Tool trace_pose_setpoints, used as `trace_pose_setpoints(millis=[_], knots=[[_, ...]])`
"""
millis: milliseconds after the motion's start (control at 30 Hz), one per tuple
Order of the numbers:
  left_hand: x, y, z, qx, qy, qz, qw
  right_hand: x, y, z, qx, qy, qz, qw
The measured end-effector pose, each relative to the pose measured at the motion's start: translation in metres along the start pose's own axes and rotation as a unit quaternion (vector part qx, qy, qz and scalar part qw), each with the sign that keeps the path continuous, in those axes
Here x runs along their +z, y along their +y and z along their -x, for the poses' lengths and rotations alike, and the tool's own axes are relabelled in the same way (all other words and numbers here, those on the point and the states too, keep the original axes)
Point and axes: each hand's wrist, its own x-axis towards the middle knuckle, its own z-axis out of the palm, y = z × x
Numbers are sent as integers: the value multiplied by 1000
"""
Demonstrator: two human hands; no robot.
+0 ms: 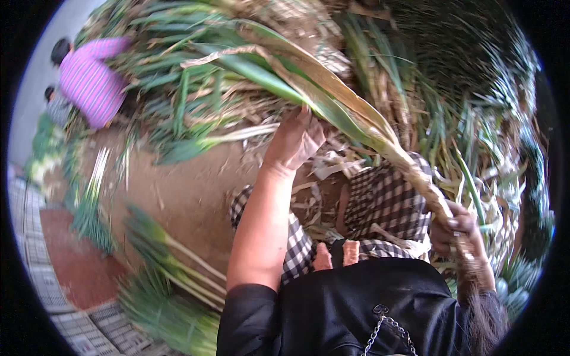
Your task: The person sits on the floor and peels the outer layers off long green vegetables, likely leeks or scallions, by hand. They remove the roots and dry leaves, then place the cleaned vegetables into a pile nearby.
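Observation:
A long green onion (409, 169) stretches diagonally across my lap, roots at the lower right and leaves at the upper left. Its outer layers are brown and dry, with one broad green leaf among them. My right hand (454, 228) is closed around the lower stalk, just above the dark, blurred roots. Farther up, my left hand (295, 139) has its fingers curled closed against the green leaf, and the thumb presses on it. Part of those fingers is hidden behind the hand. My checked trousers (386, 204) lie beneath the stalk.
Piled green onions (475, 65) rise on the right, and more onions (178, 77) lie ahead. Peeled onions (95, 184) and another bundle (172, 255) rest on the left. Dry peelings (320, 166) litter the ground. A person in a striped top (95, 80) bends at far left.

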Motion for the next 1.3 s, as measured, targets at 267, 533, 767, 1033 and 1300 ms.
trace_pose_setpoints(millis=[267,533,767,1033,1300], knots=[[16,27,41,55,252,-137,956,73,37,-161,-383,-106,536,745],[7,44,67,59,299,-153,940,159,34,-203,-425,-93,464,771],[20,38,75,68,340,-191,918,157,52,-207,-439,-107,460,764],[14,49,65,127,489,-204,838,110,67,-164,-441,-51,530,722],[-3,62,64,167,578,-126,789,-3,18,-106,-279,196,578,741]])
